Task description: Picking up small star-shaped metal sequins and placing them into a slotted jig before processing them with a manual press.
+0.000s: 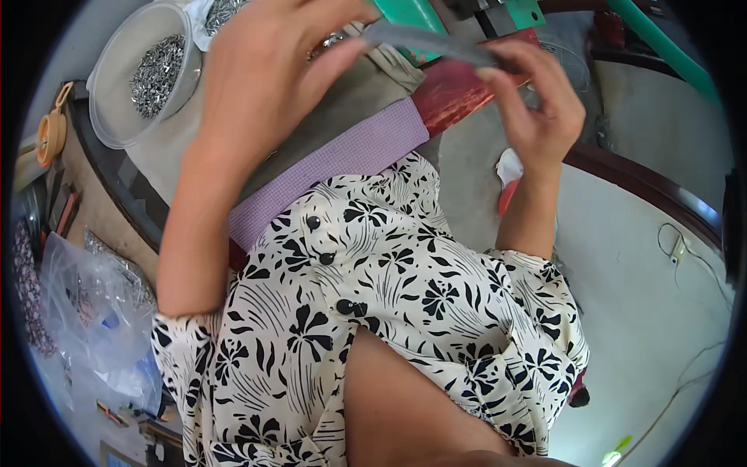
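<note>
Pale concrete floor (646,311) curves away on my right, and a cluttered workbench (101,194) runs along my left, under the flowered blouse (373,311) I am wearing. My left hand (257,78) is raised in front of me, thumb and forefinger pressed together on one end of a thin grey metal strip (436,40). My right hand (537,105) pinches the other end between thumb and fingertips, its remaining fingers curled loosely below. The strip hangs in the air between both hands, above the bench edge and touching nothing else.

Just under the hands lie a beige cloth (342,109) and a lilac checked cloth (342,159), with a dark red edge (455,93) beside them. Above the strip stands a green machine part (412,15); I cannot tell what it is. Further left sits a round clear plastic tub (140,74) with a heap of small shiny metal pieces (158,74) in it. Down at the lower left lie crumpled clear plastic bags (93,303).

I judge this to be the handling step: the strip is held up at both ends, as if being checked or lined up. Any next move calls for a steady two-ended grip, since the piece is thin, slim and easily tilted.
</note>
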A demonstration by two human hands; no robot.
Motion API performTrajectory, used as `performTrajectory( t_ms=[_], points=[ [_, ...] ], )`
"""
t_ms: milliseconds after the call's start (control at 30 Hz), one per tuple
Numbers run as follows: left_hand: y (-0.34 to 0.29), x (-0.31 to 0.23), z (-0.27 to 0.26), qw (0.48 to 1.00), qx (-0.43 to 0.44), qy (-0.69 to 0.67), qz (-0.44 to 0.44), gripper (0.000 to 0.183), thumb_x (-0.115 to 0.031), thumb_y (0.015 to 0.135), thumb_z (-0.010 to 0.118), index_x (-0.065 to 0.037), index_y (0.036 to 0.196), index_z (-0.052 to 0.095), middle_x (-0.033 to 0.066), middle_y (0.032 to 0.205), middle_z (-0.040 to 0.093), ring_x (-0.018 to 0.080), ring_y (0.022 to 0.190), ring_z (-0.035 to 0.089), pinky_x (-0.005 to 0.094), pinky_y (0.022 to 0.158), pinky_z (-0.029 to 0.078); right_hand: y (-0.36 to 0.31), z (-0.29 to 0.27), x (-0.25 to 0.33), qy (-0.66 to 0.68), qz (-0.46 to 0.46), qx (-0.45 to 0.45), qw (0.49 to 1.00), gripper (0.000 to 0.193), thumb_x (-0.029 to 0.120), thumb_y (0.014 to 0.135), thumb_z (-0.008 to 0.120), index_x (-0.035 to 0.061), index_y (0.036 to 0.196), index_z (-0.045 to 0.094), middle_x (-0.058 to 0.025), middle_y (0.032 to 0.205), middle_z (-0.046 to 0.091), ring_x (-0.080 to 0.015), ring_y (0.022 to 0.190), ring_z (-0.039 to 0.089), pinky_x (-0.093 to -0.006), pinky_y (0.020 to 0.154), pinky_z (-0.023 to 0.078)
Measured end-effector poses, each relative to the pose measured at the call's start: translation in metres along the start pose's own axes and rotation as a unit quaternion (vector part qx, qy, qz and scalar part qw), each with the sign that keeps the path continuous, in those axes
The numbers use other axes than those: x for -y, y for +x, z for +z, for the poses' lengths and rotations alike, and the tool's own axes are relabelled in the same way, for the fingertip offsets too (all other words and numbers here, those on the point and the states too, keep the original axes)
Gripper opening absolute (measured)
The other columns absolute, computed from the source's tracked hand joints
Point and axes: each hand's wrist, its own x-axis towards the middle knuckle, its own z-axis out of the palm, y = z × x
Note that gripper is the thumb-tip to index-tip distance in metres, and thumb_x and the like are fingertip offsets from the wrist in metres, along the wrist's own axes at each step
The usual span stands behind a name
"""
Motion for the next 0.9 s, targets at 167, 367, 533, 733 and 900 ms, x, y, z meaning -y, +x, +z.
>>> performTrajectory(
  t_ms=[167,367,533,733,900],
  points=[
    [0.071,0.023,0.023,0.992,0.069,-0.074,0.08,0.021,-0.01,0.082,0.073,-0.002,0.1,0.067,0.0107,0.1,0.059,0.0313,0.082,0.066,0.0405,0.072,0.051,0.006,-0.004,-0.02,-0.007,0.093,-0.053,0.994,0.027,0.003,0.08,0.08,0.0009,0.106,0.073,-0.0102,0.092,0.07,-0.0186,0.079,0.068,-0.0283,0.068,0.054],
    [0.123,0.032,0.036,0.979,0.079,-0.028,0.185,0.019,-0.01,0.082,0.073,-0.001,0.097,0.068,0.0119,0.099,0.061,0.0351,0.09,0.064,0.0435,0.076,0.051,0.01,-0.006,-0.029,-0.07,0.089,-0.088,0.99,0.023,0.007,0.083,0.078,0.0025,0.105,0.074,-0.0122,0.096,0.071,-0.0256,0.081,0.069,-0.0323,0.073,0.054],
    [0.151,0.029,0.037,0.964,0.111,0.011,0.243,0.019,-0.01,0.079,0.074,-0.002,0.095,0.069,0.0124,0.097,0.062,0.0357,0.089,0.065,0.0441,0.076,0.052,0.01,-0.002,-0.02,-0.097,0.117,-0.113,0.982,0.022,0.008,0.081,0.078,0.0008,0.101,0.074,-0.0135,0.093,0.07,-0.027,0.078,0.069,-0.033,0.073,0.054],
    [0.147,0.005,0.051,0.934,0.159,0.128,0.294,0.007,-0.013,0.081,0.068,-0.006,0.083,0.069,0.0096,0.089,0.062,0.0318,0.083,0.067,0.043,0.07,0.054,-0.015,-0.012,0.002,-0.097,0.177,-0.107,0.973,0.021,0.006,0.081,0.078,0.0001,0.1,0.073,-0.0098,0.092,0.071,-0.0188,0.074,0.069,-0.03,0.064,0.053],
    [0.148,0.003,0.06,0.931,0.082,0.116,0.336,0.011,-0.014,0.082,0.062,-0.006,0.078,0.069,0.0088,0.086,0.062,0.0292,0.087,0.068,0.0404,0.073,0.054,-0.02,-0.015,0.002,-0.123,0.189,-0.123,0.966,0.019,0.005,0.082,0.078,0.0004,0.1,0.074,-0.0086,0.093,0.071,-0.0163,0.073,0.069,-0.0275,0.058,0.051]
  ],
)
